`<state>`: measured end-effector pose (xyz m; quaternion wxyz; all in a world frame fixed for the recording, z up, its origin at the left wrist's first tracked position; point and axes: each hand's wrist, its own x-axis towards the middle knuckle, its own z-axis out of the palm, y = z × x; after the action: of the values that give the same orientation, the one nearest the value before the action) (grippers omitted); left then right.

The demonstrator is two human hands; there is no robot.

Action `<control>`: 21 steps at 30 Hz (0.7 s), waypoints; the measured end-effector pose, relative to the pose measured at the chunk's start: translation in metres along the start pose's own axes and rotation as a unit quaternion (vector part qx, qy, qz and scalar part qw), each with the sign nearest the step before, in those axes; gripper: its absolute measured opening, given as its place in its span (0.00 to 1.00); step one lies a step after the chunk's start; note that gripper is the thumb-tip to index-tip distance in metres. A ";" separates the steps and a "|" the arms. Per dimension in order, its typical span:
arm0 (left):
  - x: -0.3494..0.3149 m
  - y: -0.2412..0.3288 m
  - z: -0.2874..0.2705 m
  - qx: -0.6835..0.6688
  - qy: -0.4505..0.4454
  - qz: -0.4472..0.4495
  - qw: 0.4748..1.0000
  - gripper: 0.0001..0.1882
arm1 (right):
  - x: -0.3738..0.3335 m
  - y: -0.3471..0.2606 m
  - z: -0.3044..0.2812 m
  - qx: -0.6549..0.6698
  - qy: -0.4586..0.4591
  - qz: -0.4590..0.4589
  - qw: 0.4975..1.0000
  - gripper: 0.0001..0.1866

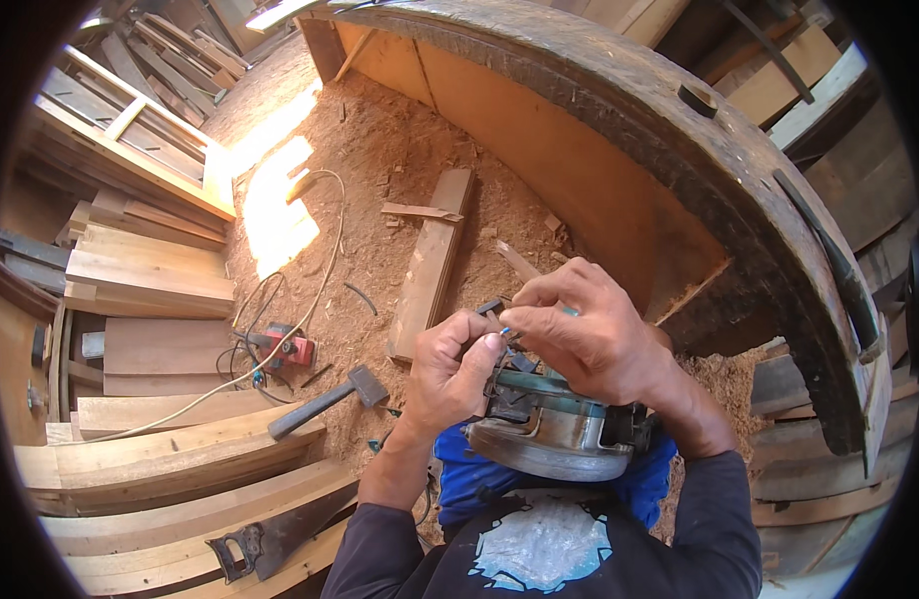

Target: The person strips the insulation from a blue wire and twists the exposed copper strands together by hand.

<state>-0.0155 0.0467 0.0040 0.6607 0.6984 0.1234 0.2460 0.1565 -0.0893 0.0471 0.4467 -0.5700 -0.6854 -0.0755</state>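
Observation:
My left hand [454, 367] and my right hand [599, 334] meet in front of me, fingertips pinched close together. Between them shows a small blue piece [505, 330], too small to name; it may belong to a thin wire. Right below, a power tool with a teal and dark body and a round metal base [549, 449] rests on my lap over blue trousers. Dark parts of the tool, partly hidden by my hands, lie just under my fingers.
A large wooden workbench [619, 75] curves across the far and right side. Sawdust, a wooden board [434, 265], a hammer [324, 401] and a red power tool with cords [285, 345] are on the left. A handsaw [280, 544] lies on stacked planks [180, 444].

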 end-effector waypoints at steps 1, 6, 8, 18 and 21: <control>0.000 -0.002 0.000 0.000 0.000 0.000 1.000 0.06 | 0.000 0.000 0.001 -0.015 -0.030 -0.015 0.999 0.13; 0.001 0.000 0.003 0.051 -0.040 -0.004 0.998 0.07 | 0.001 0.002 0.003 -0.035 -0.079 -0.037 0.996 0.11; 0.003 -0.004 0.005 0.046 -0.051 0.010 0.998 0.06 | 0.002 0.000 0.002 -0.051 -0.135 -0.015 0.989 0.10; 0.004 -0.017 -0.006 -0.031 -0.146 -0.012 0.989 0.05 | 0.007 -0.001 -0.006 0.021 -0.164 -0.060 0.984 0.13; 0.007 -0.013 -0.005 -0.012 -0.148 0.002 0.989 0.07 | 0.007 0.001 -0.004 0.024 -0.158 -0.055 0.986 0.12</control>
<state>-0.0101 0.0563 -0.0072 0.6794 0.7195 0.0202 0.1427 0.1601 -0.0863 0.0541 0.3417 -0.5250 -0.7795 0.0076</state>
